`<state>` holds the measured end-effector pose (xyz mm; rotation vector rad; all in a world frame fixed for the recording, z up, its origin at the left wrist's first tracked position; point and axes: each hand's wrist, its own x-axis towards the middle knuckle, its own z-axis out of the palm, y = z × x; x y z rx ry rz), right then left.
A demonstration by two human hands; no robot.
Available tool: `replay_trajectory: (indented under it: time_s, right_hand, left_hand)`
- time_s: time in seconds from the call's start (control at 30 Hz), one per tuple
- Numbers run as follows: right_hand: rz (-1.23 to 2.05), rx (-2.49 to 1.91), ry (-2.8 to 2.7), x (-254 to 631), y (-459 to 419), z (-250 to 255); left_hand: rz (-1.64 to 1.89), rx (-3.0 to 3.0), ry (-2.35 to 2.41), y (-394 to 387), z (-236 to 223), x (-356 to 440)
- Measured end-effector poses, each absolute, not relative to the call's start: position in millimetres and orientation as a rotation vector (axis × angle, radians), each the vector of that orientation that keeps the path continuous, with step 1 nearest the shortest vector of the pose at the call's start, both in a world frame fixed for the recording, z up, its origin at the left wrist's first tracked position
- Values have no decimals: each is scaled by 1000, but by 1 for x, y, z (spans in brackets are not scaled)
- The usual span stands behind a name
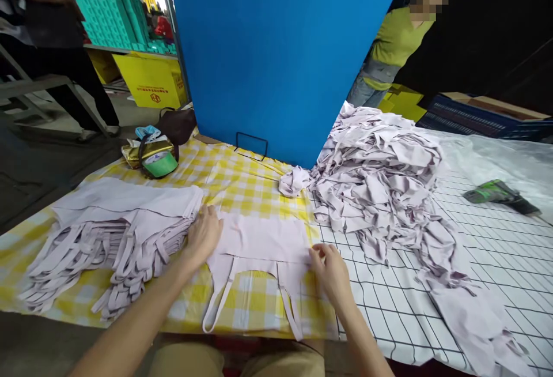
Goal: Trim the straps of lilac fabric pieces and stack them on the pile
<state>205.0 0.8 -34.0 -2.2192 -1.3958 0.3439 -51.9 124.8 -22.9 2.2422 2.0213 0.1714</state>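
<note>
A pale lilac strap top (259,244) lies flat on the yellow checked cloth (242,181) right before me, its straps hanging toward the near edge. My left hand (203,236) rests flat on the top's left edge, fingers stretched out. My right hand (328,270) is at the top's lower right corner, fingers curled and pinching the fabric. Left of the top sits a neat stack of the same garments (112,227). On the right rises a loose heap of lilac garments (380,175).
A blue board (276,48) stands upright behind the table. A green tape roll (159,164) and a dark bag (177,123) sit at the back left. A green tool (496,192) lies far right on the white grid cloth (484,250). A person in a yellow-green shirt (397,42) stands behind.
</note>
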Motion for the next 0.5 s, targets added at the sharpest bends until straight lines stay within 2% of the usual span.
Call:
replay_trajectory:
  time_s: [0.07,0.2,0.4,0.5]
  right_hand:
    - [324,-2288,-1350,213,39,-33]
    - [303,-2293,-1341,212,79,-40]
    - [364,-2158,-1363,207,78,-38]
    - [499,-2020,-1301,211,74,-29]
  left_hand:
    - [55,2089,2160,133,-23,-58]
    - [19,1976,2055,146,-26,-62]
    - [187,2051,1877,147,-21,-63]
    - [391,1950,1811,137,-18,-62]
